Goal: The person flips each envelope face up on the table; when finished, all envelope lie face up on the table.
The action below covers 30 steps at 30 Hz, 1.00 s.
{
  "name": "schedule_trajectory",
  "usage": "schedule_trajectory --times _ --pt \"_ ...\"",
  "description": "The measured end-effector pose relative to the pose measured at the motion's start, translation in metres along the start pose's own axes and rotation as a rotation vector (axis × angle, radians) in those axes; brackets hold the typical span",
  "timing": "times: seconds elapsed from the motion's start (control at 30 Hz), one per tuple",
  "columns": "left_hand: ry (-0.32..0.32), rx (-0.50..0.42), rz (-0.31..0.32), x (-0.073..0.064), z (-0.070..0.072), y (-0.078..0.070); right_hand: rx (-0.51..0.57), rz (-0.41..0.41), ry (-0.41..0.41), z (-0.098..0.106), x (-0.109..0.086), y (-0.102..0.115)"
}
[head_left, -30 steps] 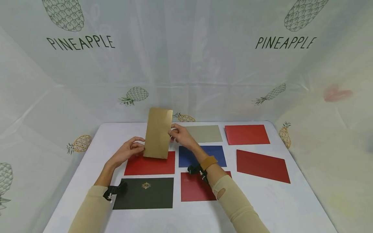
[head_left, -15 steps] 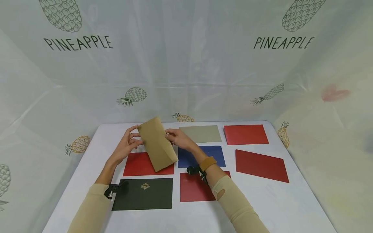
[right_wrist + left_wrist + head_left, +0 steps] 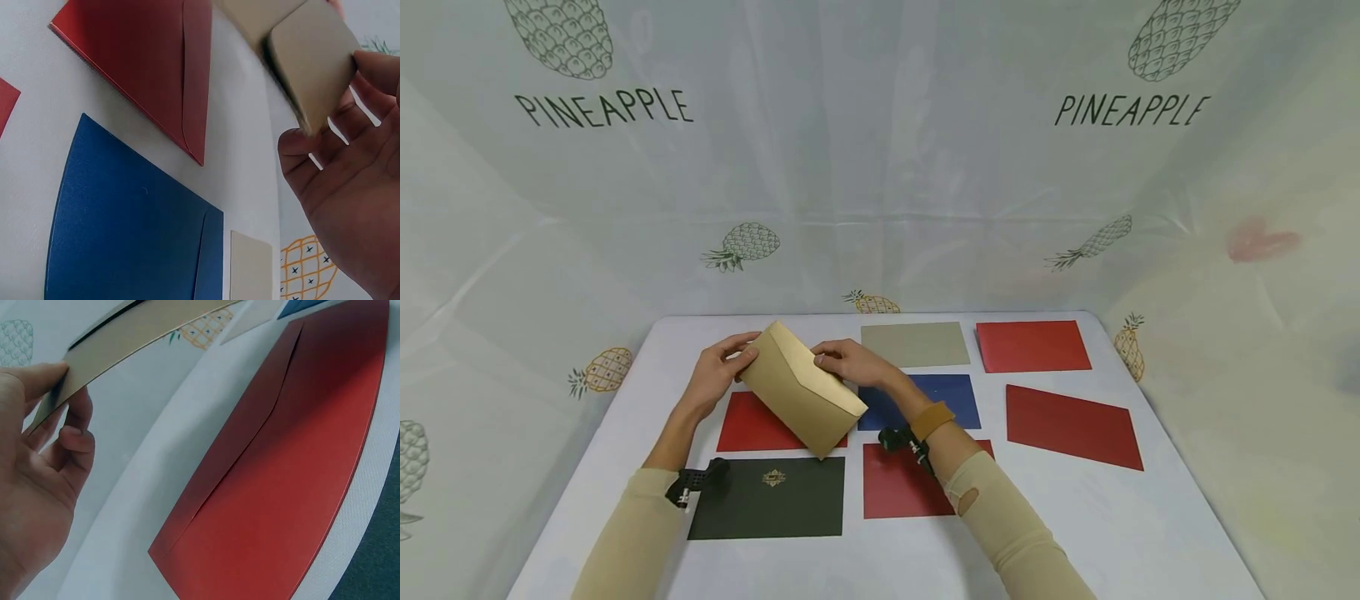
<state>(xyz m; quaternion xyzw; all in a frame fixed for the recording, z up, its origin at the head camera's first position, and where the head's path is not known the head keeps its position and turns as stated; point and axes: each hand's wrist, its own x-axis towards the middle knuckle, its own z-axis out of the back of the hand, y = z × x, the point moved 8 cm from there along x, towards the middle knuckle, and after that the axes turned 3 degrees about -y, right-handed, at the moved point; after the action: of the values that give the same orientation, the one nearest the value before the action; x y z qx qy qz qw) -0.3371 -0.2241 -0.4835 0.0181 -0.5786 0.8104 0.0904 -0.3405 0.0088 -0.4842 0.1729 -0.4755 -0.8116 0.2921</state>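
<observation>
Between left hand (image 3: 711,379), right hand (image 3: 857,363): smooth gold envelope (image 3: 788,400), angular flap (image 3: 817,382).

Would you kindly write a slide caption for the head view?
Left hand and right hand hold a tilted gold envelope above a red envelope lying beside a blue envelope on a white table.
</observation>
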Motion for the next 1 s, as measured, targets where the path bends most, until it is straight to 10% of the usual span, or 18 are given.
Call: schedule_trajectory --times 0.57,1.0 --pt "-0.109 -0.283 0.093 -0.007 0.018 -0.004 0.015 -0.042 -0.044 0.03 -0.02 -0.029" --pt "-0.191 -0.468 0.173 -0.008 0.017 0.008 0.281 -0.158 -0.254 0.037 -0.027 -0.055"
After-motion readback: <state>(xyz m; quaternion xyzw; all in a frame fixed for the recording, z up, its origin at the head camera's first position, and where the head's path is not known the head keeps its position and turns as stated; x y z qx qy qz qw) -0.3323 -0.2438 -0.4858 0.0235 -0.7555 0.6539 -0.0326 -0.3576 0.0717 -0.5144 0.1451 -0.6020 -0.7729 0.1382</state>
